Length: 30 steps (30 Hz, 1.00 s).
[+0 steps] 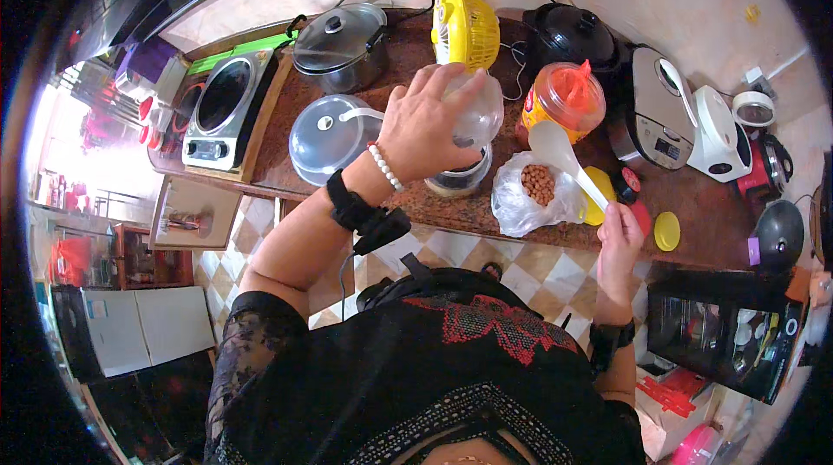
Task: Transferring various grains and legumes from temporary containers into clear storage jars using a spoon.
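My left hand grips a clear, see-through plastic container, tilted above a round vessel whose top it partly hides. In my right hand is the handle of a white plastic spoon, its bowl raised over a clear plastic bag. Reddish-brown nuts or beans lie in the bag's open mouth. Just behind stands a clear jar with an orange-red bag inside. Yellow lids and a red lid lie near my right hand.
Left on the counter are an electric hot plate, a lidded steel pot and a transparent domed lid. Behind stand a yellow fan and a black lidded pot. A rice cooker stands right.
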Motion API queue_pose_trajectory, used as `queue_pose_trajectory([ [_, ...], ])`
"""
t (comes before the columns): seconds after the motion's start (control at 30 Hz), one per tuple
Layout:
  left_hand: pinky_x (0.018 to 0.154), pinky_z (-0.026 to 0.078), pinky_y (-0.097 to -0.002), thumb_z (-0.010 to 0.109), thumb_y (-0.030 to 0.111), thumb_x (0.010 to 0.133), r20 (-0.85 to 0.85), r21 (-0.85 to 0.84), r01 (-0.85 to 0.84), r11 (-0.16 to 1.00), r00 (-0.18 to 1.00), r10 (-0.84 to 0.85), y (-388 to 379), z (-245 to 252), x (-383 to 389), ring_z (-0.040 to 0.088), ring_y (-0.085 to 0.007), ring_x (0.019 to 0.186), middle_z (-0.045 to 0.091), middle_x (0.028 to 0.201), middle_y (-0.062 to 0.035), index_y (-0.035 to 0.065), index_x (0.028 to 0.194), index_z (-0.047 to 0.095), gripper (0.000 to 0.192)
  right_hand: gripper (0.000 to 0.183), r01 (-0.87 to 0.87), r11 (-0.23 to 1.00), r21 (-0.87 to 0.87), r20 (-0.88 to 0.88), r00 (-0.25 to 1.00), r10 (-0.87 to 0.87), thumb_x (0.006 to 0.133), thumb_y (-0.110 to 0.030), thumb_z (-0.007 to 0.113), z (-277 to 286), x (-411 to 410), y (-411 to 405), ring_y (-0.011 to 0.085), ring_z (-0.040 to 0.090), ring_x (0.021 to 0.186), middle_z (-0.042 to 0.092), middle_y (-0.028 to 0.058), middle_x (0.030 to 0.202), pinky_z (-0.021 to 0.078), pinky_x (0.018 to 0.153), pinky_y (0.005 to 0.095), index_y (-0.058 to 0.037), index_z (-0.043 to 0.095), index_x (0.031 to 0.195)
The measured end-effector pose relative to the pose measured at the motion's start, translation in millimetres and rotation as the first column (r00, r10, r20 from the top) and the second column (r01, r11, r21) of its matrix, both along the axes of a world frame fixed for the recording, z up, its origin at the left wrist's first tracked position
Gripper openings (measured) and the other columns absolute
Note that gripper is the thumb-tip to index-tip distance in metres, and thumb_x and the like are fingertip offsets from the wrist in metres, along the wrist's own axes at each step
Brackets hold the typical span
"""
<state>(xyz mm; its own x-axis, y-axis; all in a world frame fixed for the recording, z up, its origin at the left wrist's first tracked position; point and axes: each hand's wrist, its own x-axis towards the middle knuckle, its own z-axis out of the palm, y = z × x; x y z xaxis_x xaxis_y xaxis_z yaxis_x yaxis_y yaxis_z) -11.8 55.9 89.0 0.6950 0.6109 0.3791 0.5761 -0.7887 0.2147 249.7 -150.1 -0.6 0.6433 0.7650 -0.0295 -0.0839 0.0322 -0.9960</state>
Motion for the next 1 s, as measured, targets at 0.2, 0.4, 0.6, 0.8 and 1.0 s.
queue_pose_trajectory([
  [0.2,0.088,0.042,-0.0481,0.074,0.037,0.058,-0.005,-0.045,0.061,0.997,0.998,-0.062,1.3,-0.4,-4.0,0.043,-0.0315,0.121,0.047,0.129,-0.0112,0.0186,0.136,0.044,0.086,0.018,0.036,0.999,-0.005,0.005,0.999,-0.036,0.093,-0.018,0.058,-5.2,1.2,-0.2,0.0002,0.029,0.055,0.044,-0.0089,0.068,0.0189,0.047,0.0191,-0.0014,0.064,0.097],
  [0.4,0.097,0.041,-0.0445,0.08,0.034,0.054,0.18,-0.069,-0.003,0.998,0.984,0.015,13.3,-9.4,-16.5,0.045,-0.0347,0.119,0.046,0.129,-0.0146,0.0131,0.135,0.045,0.09,0.018,-0.002,1.0,0.011,-0.026,1.0,0.003,0.093,-0.017,0.059,-2.5,-0.4,5.0,0.0004,0.03,0.055,0.046,-0.0083,0.07,0.02,0.047,0.0184,-0.0015,0.065,0.099],
  [0.6,0.096,0.043,-0.0339,0.081,0.031,0.066,0.549,-0.481,0.039,0.876,0.793,0.265,54.2,-55.9,-61.8,0.047,-0.0252,0.12,0.048,0.13,-0.0124,0.0002,0.137,0.04,0.087,0.018,-0.023,1.0,0.001,-0.01,1.0,0.023,0.092,-0.018,0.059,3.3,-6.0,11.5,0.0006,0.031,0.056,0.046,-0.0082,0.071,0.0211,0.048,0.0188,-0.0017,0.065,0.099],
  [0.8,0.097,0.042,-0.0401,0.061,0.026,0.085,0.556,-0.82,0.452,0.352,0.478,0.68,56.8,-81.8,-125.6,0.049,-0.0216,0.12,0.056,0.124,-0.0085,0.0086,0.139,0.04,0.06,0.02,-0.022,0.998,-0.055,-0.005,1.0,0.021,0.093,-0.021,0.058,4.6,-9.8,15.3,0.0011,0.031,0.057,0.043,-0.0086,0.069,0.0204,0.049,0.0196,-0.0019,0.064,0.098],
  [1.0,0.104,0.035,-0.0464,0.048,0.06,0.081,0.662,-0.443,0.871,0.214,0.156,0.733,14.4,-91.7,-143.3,0.047,-0.0327,0.122,0.047,0.135,-0.0151,0.0096,0.139,0.038,0.077,0.019,-0.086,0.992,-0.094,0.013,0.996,0.088,0.093,-0.02,0.058,12.9,-24.6,26.1,0.0009,0.031,0.056,0.04,-0.009,0.066,0.0214,0.049,0.0198,-0.002,0.062,0.095],
])
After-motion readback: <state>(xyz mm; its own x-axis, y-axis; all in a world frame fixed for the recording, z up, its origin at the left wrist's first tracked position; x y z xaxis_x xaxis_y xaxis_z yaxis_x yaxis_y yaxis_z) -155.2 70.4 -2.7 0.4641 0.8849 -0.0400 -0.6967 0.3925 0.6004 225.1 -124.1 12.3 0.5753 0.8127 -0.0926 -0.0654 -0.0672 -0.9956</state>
